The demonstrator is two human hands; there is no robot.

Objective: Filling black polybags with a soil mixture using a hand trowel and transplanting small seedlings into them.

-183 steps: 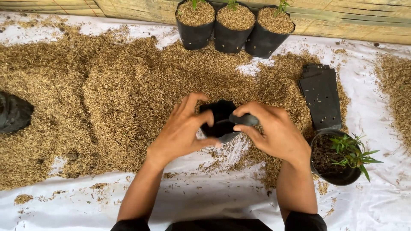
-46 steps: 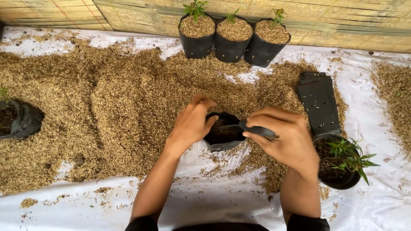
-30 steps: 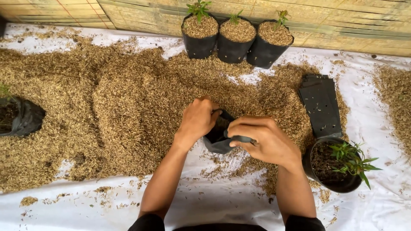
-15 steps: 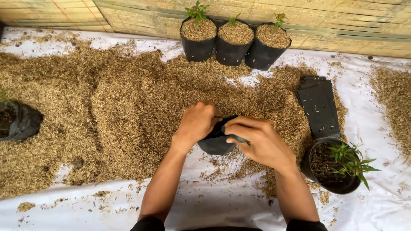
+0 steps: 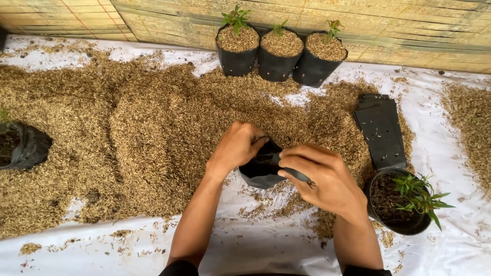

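Observation:
Both my hands hold a small black plastic grow bag [image 5: 258, 171] at the near edge of a wide heap of tan rice husks [image 5: 128, 128]. My left hand [image 5: 238, 148] grips the bag's left rim with curled fingers. My right hand [image 5: 325, 181] pinches the bag's right rim, with a fold of black plastic running under its fingers. The bag's mouth sits between the two hands and is mostly hidden by them. Husks lie scattered on the white sheet [image 5: 245, 245] below the bag.
Three husk-filled black bags with green seedlings [image 5: 279, 51] stand in a row against the bamboo wall. A stack of flat black bags [image 5: 381, 128] lies right of my hands. A soil-filled bag with a green plant [image 5: 404, 202] sits at right. Another black bag [image 5: 23, 148] rests at far left.
My hands have closed in on the bag. The open mouth seen earlier is now covered, and the bag has shifted slightly toward the husk heap.

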